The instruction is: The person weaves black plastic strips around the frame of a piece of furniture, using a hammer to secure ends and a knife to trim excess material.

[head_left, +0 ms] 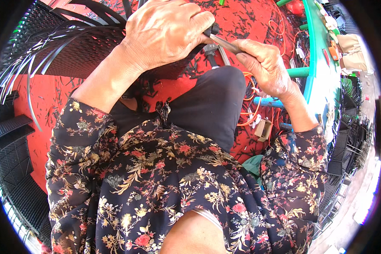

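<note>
A black woven rattan piece [89,48], with long loose strips [57,31] fanning out at its left, lies in front of my legs. My left hand [165,34] is closed at its upper right edge, knuckles up, and its fingertips are partly hidden. My right hand [264,65] grips a narrow flat metal tool [225,43], whose far end meets the dark edge beside my left thumb. That tool's exact kind does not show. Just below stands a dark fitting with a light metal shaft [210,53], near my raised knee.
Black strip offcuts litter the red floor [245,19]. Orange cords [254,112] and a small cardboard box [263,129] lie right of my knee. A green-framed table [311,51] stands at the right, more black woven pieces [12,169] at the left. Another person's leg [353,51] shows far right.
</note>
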Motion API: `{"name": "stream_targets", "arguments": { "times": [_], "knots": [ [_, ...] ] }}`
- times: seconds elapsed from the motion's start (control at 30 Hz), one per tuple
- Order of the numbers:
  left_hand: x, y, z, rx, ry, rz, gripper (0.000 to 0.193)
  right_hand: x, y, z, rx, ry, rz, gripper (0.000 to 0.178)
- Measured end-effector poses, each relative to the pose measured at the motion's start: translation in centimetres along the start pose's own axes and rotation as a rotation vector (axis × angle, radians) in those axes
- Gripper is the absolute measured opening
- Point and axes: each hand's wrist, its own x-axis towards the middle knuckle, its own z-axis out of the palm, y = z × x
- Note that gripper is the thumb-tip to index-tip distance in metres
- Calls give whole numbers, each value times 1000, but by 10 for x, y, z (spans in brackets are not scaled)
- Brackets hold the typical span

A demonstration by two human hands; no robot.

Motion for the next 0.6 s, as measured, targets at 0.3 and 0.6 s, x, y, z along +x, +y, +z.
{"name": "stream_targets", "arguments": {
  "times": [0.3,0.6],
  "knots": [
    [3,4,-3,-101,18,-68,22,-7,-27,-17,-18,-100,238,24],
    [-18,11,-3,-95,-10,-127,33,-7,-28,-28,-342,-41,-18,27]
  ]
}}
